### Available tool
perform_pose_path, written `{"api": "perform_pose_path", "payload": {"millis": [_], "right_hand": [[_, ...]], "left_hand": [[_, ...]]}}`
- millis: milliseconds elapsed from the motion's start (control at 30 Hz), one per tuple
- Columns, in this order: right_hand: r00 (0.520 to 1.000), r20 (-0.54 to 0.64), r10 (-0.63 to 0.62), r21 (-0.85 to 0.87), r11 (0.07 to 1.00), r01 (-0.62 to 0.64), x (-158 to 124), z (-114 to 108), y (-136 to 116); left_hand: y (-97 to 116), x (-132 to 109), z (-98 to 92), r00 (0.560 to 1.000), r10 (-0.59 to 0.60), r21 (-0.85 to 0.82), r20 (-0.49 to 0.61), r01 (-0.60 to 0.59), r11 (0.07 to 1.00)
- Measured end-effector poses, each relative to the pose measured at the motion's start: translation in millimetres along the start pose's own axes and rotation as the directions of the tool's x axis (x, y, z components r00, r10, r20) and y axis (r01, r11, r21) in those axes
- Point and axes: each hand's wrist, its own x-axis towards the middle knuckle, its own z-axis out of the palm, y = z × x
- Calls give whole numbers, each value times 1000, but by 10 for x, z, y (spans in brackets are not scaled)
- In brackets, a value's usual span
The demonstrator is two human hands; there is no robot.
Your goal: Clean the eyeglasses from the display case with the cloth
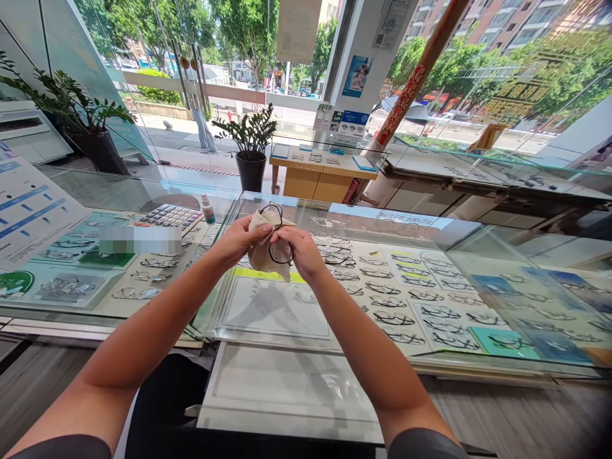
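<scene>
Above the glass counter, a pair of dark round-rimmed eyeglasses [281,255] is held up between my two hands, tilted so that one lens is higher than the other. My left hand [243,234] is closed on a beige cleaning cloth [262,257], its thumb pressing the cloth against the glasses near the upper lens. My right hand [302,248] pinches the frame beside the lower lens. The cloth hangs down below the fingers and covers part of the glasses. Both hands' shadow falls on a white mat [275,309] beneath them.
Rows of eyeglass frames [389,299] fill the glass display case [502,239] to the right. On the left counter are a small spray bottle [207,209], a tray of coloured samples [172,217] and a printed sign [36,207]. An open drawer [282,382] sticks out below my arms.
</scene>
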Motion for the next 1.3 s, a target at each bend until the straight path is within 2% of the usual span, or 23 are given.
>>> {"api": "perform_pose_path", "payload": {"millis": [133,267,500,600,1000,1300], "right_hand": [[998,-17,63,46,997,-62,-4,16,-45],[997,-32,69,70,995,-66,-6,20,-78],[999,44,-29,-199,979,37,-2,13,-48],[997,72,-33,-247,968,49,-10,32,-33],[996,88,-8,-265,964,31,-23,49,-28],[996,83,-14,-279,960,37,-21,56,-12]], "left_hand": [[-12,11,-20,1000,0,-20,12,0,1000],[-12,18,-36,1000,7,-31,-9,-7,999],[-41,48,-61,999,8,-22,-52,-9,1000],[-46,49,-49,999,23,-2,-41,-23,1000],[-67,48,-66,1000,15,78,-19,-13,997],[-49,18,-35,1000,23,31,0,-23,999]]}}
